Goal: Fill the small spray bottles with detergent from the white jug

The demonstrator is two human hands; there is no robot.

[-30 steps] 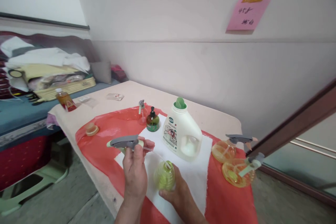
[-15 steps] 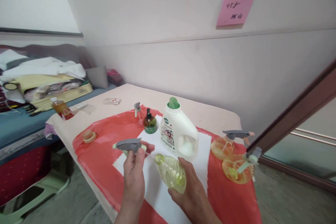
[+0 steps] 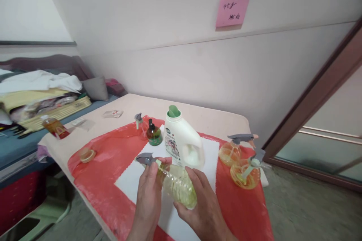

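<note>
My left hand (image 3: 149,184) is closed around a grey spray head (image 3: 145,158) at the neck of a clear yellow-green bottle (image 3: 179,186). Gripping the bottle's body near its base is my right hand (image 3: 202,199). The bottle lies tilted, neck to the upper left, and the spray head sits against its mouth; whether it is threaded on I cannot tell. Just behind the bottle stands a large white detergent jug (image 3: 185,139) with a green spout (image 3: 174,112). A dark green pump bottle (image 3: 154,133) is to the jug's left.
Two spray bottles with yellow liquid, one nearer (image 3: 245,173) and one behind (image 3: 230,152), stand at right on red plastic sheeting (image 3: 237,207). A clear spray bottle (image 3: 142,126) is at the back, a round lid (image 3: 87,155) at left. White cloth (image 3: 128,180) lies under the hands.
My hands have come together. The spray head, held apart from the bottle before, now meets the bottle's mouth with its tube inside or hidden. The view has shifted slightly right.
</note>
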